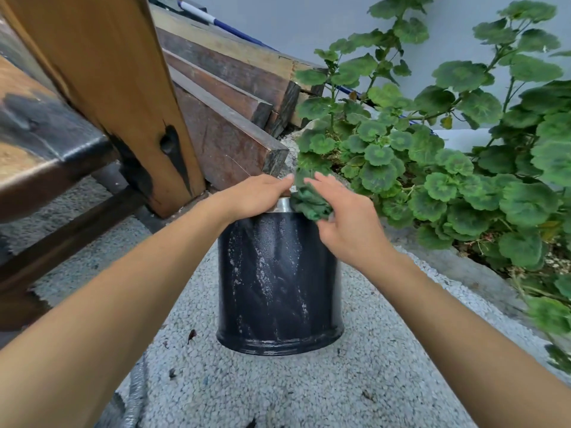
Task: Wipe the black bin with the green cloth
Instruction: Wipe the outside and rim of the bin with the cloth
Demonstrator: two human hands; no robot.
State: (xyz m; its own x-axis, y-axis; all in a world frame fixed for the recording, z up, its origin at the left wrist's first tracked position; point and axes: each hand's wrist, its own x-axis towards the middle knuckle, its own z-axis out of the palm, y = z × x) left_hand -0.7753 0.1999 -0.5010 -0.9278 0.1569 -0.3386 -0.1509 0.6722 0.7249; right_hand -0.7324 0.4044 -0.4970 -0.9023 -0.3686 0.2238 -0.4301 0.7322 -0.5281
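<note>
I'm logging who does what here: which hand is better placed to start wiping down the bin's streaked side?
Probably the right hand: it holds the green cloth bunched at the top edge of the black bin, directly above the streaks. The left hand rests on the rim, cloth-free, seemingly steadying the bin.

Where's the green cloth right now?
In the head view, the green cloth is bunched at the top rim of the black bin, just right of centre, held by the right hand, with the left hand beside it.
</note>
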